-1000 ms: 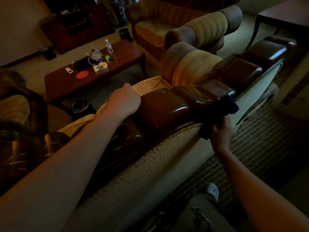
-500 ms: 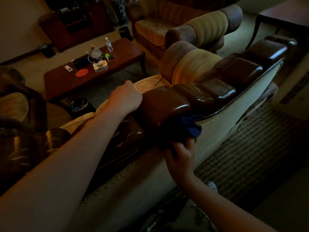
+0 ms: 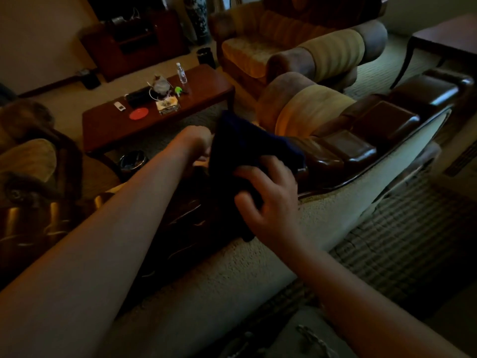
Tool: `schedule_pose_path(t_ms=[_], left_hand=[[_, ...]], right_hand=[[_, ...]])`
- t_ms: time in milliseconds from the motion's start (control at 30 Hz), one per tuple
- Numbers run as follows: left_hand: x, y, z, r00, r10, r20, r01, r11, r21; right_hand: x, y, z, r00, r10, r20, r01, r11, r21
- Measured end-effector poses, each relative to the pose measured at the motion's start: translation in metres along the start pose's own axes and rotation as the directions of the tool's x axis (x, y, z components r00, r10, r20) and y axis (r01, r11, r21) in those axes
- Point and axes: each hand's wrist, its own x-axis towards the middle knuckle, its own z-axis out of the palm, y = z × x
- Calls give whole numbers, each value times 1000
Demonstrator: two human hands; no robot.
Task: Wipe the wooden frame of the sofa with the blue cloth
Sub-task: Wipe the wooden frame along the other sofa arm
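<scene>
The sofa's glossy dark wooden frame (image 3: 361,151) runs along the top of its backrest from the lower left to the upper right. The dark blue cloth (image 3: 247,148) is lifted over the frame's middle block and covers it. My right hand (image 3: 268,200) grips the cloth's lower edge with curled fingers. My left hand (image 3: 196,140) is at the cloth's left edge, its fingers hidden behind the cloth, so its hold is unclear.
A red-brown coffee table (image 3: 206,94) with a bottle, a red disc and small items stands beyond the sofa. Two armchairs (image 3: 309,47) sit at the back right. A dark bin (image 3: 131,161) is beside the table. Striped carpet (image 3: 402,244) lies behind the sofa.
My right hand moved left along the frame and lifted the cloth up over the middle block. My left hand came off the block's top and now meets the cloth's left edge.
</scene>
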Motion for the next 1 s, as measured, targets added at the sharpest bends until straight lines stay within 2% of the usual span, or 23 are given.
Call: schedule_pose_path(t_ms=[67,100,167,233,333,400,467,500,567,600,633,667,767,833,967,1000], left_hand=[[-7,4,-10,997,-64,40,68,992,-104],[-10,5,-15,995,-68,69,73,995,-72],[-13,6,-26,989,-86,118,72,991,115],[-24,11,-37,983,-124,132,67,927,370],[-27,13,-62,981,-183,67,95,747,659],[-28,10,-81,972,-235,28,136,652,746],[-31,-2,-97,970,-244,8,141,586,798],[-35,-8,-104,972,-235,-4,136,549,825],[-43,-25,-113,980,-195,-30,122,476,871],[-48,-34,-116,980,-187,-64,146,467,872],[-52,-41,-117,978,-183,-96,173,470,865],[-55,-47,-116,980,-162,-117,181,477,860],[-54,-56,-107,978,-77,-195,208,486,849],[-53,-56,-103,970,-29,-239,227,444,867],[-45,-61,-107,974,18,-224,199,398,896],[-42,-62,-108,977,28,-213,186,382,905]], right_hand=[[19,-7,-1,994,-27,107,36,996,-84],[27,-9,-3,987,-20,159,37,994,-106],[43,-11,-5,959,-9,283,46,991,-125],[65,-12,-1,880,-14,475,77,991,-113],[100,-22,17,646,-3,763,131,986,-107],[118,-32,35,509,44,860,114,986,-118],[128,-42,57,386,106,916,69,987,-144],[130,-45,70,298,146,943,25,987,-161],[132,-52,91,84,243,966,-174,959,-226],[133,-56,98,-23,280,960,-269,923,-276],[135,-59,102,-102,295,950,-298,902,-312],[137,-60,105,-142,297,944,-275,904,-326],[135,-59,115,-153,298,942,-217,920,-326],[128,-56,122,-108,276,955,-203,934,-293],[120,-56,104,185,186,965,-10,982,-188],[117,-56,94,256,141,956,-4,989,-145]])
